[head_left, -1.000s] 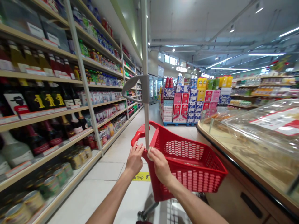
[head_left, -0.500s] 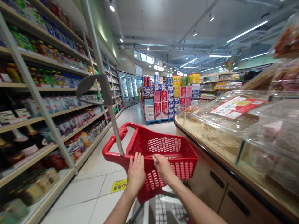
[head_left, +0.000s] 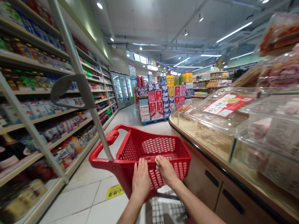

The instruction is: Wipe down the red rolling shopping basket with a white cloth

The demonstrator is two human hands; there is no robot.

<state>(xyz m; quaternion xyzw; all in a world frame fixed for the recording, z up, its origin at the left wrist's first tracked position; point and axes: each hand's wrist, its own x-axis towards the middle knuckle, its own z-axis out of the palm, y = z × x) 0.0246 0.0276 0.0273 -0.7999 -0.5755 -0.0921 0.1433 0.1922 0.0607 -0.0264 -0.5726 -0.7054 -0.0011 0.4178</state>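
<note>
A red plastic shopping basket cart (head_left: 126, 168) with perforated walls stands in front of me, its curved handle to the left. My left hand (head_left: 141, 177) rests flat at the top of the cart's near side, fingers straight and thumb hidden. On the same rim, a little to the right, my right hand (head_left: 166, 170) is closed around a small crumpled white cloth (head_left: 157, 160), mostly covered by the fingers. A metal pole (head_left: 102, 137) with a grey plastic loop (head_left: 87, 91) rises from the cart's handle end.
Shelves of bottles and packets (head_left: 67, 119) line the left side. A counter (head_left: 198, 144) with clear food boxes (head_left: 224, 107) runs close along the right. Stacked cartons (head_left: 156, 101) stand ahead on a blue pallet. A yellow floor sticker (head_left: 114, 191) lies beside the cart.
The cart, pole and surroundings have shifted left in view. My hands have slid rightward along the rim, and more of the white cloth shows in my right hand.
</note>
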